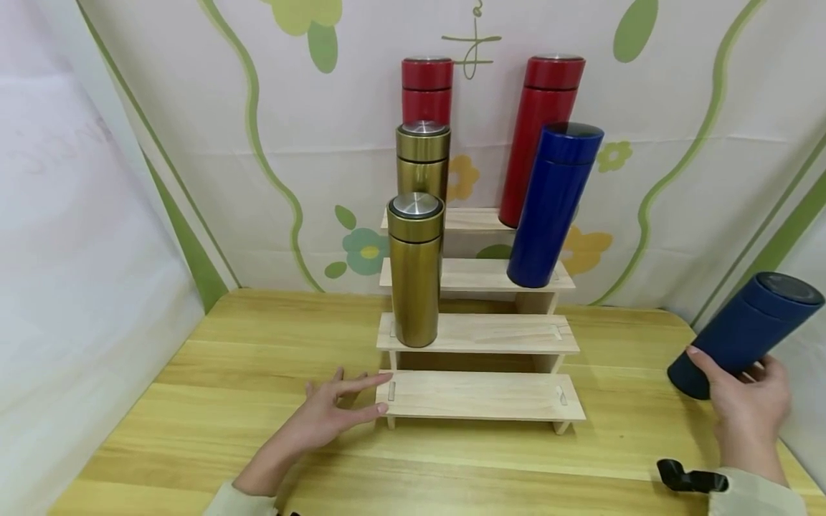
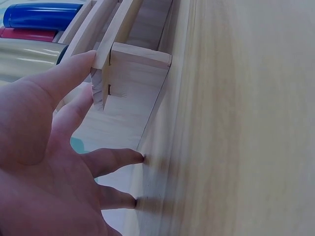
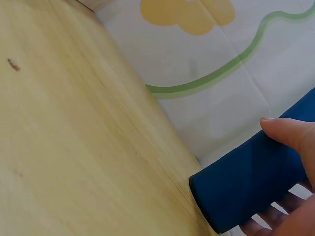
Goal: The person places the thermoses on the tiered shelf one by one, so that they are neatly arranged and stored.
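Observation:
My right hand (image 1: 751,401) grips a dark blue thermos flask (image 1: 742,333) near its lower half, over the right side of the table. The flask tilts, its lid toward the right. In the right wrist view the thumb lies along the flask (image 3: 246,182), with the other fingers under it. At the left end of the lowest shelf (image 1: 477,395) is my left hand (image 1: 325,416), its fingers spread. In the left wrist view, thumb and index fingertips of the left hand (image 2: 44,152) meet the shelf's end; two other fingertips reach down by the table.
A stepped wooden rack bears two gold flasks (image 1: 416,287) (image 1: 422,154) on the left, a bright blue flask (image 1: 548,208) on the right, and two red flasks (image 1: 427,89) (image 1: 542,129) at the back. A patterned cloth (image 1: 161,236) hangs behind the wooden table (image 1: 245,358).

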`<control>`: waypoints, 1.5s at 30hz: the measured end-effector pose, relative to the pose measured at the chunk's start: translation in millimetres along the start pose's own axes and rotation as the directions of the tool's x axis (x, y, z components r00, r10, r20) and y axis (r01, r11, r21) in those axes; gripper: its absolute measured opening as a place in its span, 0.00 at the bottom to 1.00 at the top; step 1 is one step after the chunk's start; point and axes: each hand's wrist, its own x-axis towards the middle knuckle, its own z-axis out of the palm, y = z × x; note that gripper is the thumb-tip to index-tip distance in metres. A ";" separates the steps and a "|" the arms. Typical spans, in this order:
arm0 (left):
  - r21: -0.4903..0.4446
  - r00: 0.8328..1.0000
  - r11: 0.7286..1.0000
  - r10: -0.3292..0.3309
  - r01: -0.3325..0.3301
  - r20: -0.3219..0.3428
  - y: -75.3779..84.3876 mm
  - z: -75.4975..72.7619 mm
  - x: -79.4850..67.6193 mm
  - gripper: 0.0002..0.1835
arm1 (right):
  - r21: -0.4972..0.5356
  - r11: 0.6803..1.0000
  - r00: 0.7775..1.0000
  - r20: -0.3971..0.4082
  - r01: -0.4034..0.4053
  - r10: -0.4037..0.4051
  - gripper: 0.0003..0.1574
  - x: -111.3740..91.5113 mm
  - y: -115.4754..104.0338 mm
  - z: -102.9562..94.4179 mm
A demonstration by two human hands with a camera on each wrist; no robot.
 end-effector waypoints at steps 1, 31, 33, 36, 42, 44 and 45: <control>0.001 1.000 1.000 -0.003 0.003 -0.001 0.3 -0.1 0.2 0.26 | -0.002 1.000 1.000 -0.003 0.000 0.000 0.59 0.3 0.2 0.0; -0.013 1.000 1.000 -0.019 0.019 0.000 0.1 -0.6 0.2 0.25 | -0.098 0.991 0.996 -0.009 0.087 -0.088 0.61 -7.8 -17.6 -8.3; -0.011 1.000 1.000 -0.017 0.017 -0.001 0.2 -0.5 0.2 0.25 | -0.091 0.991 0.996 -0.001 0.094 -0.094 0.62 -9.4 -20.6 -8.8; -0.008 1.000 1.000 -0.016 0.015 -0.003 0.3 -0.5 0.2 0.25 | -0.082 0.992 0.995 -0.002 0.096 -0.097 0.61 -11.9 -25.7 -8.2; -0.010 1.000 1.000 -0.020 0.020 -0.003 0.5 -0.4 0.0 0.25 | -0.079 0.992 0.995 0.014 0.095 -0.094 0.60 -22.3 -38.0 -7.9; -0.011 1.000 1.000 -0.022 0.022 -0.004 0.6 -0.4 0.0 0.25 | -0.079 0.992 0.995 0.021 0.100 -0.098 0.60 -27.0 -43.1 -7.4; -0.010 1.000 1.000 -0.022 0.022 -0.004 0.4 -0.3 0.1 0.25 | -0.073 0.992 0.995 0.026 0.102 -0.100 0.60 -29.3 -45.7 -7.1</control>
